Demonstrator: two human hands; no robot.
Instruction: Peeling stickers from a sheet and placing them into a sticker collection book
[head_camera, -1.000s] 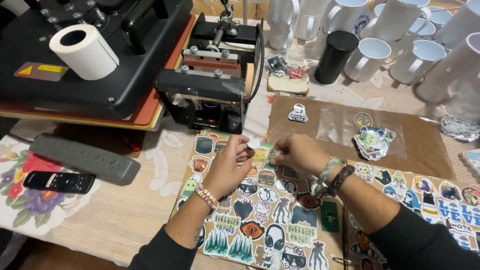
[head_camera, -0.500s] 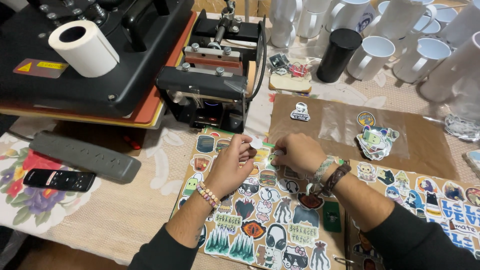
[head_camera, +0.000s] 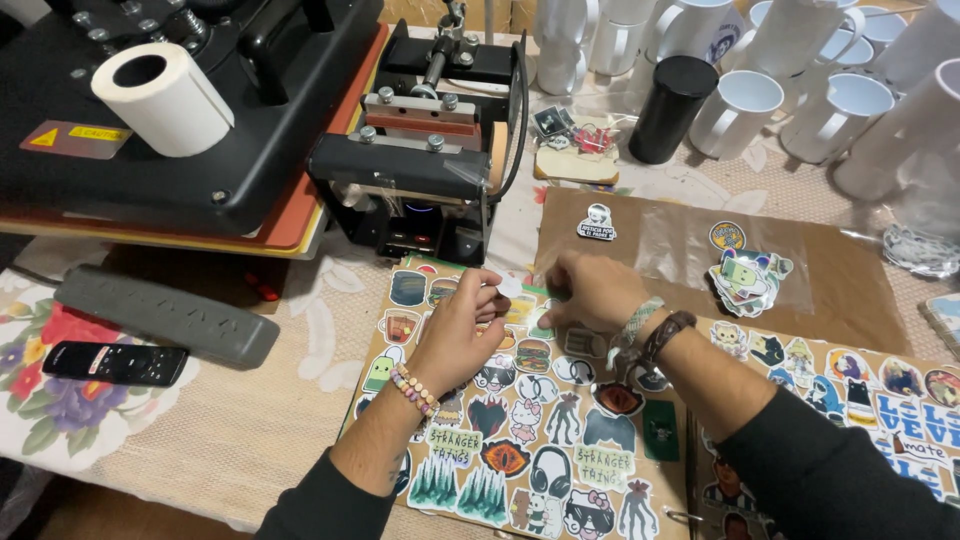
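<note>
The left hand (head_camera: 462, 330) pinches a small pale sticker (head_camera: 510, 285) between thumb and forefinger, just above the top edge of the glossy sticker sheet (head_camera: 520, 440). The right hand (head_camera: 592, 290) hovers beside it, fingers curled narrow over the sheet; whether it grips anything cannot be told. Beaded and woven bracelets circle both wrists. Behind stand a black metal mug press (head_camera: 430, 165), a paper roll (head_camera: 165, 98) and white ceramic mugs (head_camera: 740, 110). A brown backing sheet (head_camera: 850, 290) carries loose stickers.

A craft workshop: heat press (head_camera: 180, 110), blank mugs (head_camera: 740, 110), sticker sheets (head_camera: 530, 430).
</note>
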